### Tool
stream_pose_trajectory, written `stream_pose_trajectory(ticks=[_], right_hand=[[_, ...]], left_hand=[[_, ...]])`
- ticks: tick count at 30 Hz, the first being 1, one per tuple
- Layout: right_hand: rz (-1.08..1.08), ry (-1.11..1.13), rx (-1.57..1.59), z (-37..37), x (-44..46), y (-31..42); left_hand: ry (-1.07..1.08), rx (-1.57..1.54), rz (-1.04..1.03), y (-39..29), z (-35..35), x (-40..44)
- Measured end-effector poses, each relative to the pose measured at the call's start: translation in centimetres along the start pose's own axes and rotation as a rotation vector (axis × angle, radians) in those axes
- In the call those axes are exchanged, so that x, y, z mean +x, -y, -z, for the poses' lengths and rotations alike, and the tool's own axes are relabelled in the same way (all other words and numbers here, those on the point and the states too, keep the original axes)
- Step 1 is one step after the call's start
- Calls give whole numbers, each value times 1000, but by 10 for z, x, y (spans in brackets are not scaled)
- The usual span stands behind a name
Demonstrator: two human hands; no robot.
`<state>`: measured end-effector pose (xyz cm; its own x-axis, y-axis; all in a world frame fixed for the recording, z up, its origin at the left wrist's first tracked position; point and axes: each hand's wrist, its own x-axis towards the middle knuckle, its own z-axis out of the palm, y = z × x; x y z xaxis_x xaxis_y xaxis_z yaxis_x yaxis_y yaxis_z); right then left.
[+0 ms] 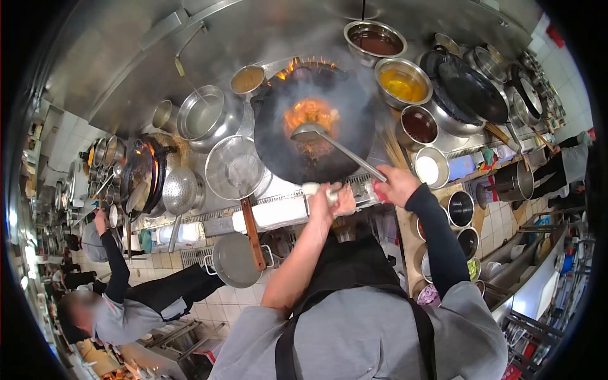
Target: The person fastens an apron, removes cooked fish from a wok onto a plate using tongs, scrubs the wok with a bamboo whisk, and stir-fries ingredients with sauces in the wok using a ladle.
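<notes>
A large black wok (269, 130) sits on the stove with flames behind its far rim. Orange-red food (311, 116) lies in it under smoke. My right hand (397, 185) is closed round the handle of a metal ladle (308, 132), whose bowl is over the food. At the wok's near edge my left hand (324, 204) is closed on a whitish cloth (311, 189). A pinkish cloth (346, 200) lies between my hands; whether either hand touches it is unclear.
A wire strainer (235, 168) and perforated ladle (180, 190) are left of the wok. Bowls of dark liquid (378, 43) and yellow oil (403, 82) stand right, near another black wok (474, 85). A co-worker (136, 310) is at the left; another person (567, 166) is far right.
</notes>
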<state>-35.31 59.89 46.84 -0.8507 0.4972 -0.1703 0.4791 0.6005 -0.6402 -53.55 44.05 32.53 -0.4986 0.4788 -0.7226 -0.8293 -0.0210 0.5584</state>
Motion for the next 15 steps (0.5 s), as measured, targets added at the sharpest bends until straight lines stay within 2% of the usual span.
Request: stream_pose_trajectory(ticks=[1,4,7,8,10,12,15], right_hand=[[2,-39,4,-5,-2,5],[14,-63,24,-6,-16,10],[22,-15,69,17,-38,18],[-20,18,91,22,-43,20],[-91,83,127,39,-46,26],[-41,60,74,30,-34,17],[-52,12,38,3,-7,2]], left_hand=[[94,129,9,10,12,-12],[187,284,289,71,78,27],[-6,173,207,18,25,-51],[108,11,153,-1,10,-61],[118,-108,116,-32,-13,-47],[98,-127,82,-44,-21,-10],[38,-44,17,-11,-7,22]])
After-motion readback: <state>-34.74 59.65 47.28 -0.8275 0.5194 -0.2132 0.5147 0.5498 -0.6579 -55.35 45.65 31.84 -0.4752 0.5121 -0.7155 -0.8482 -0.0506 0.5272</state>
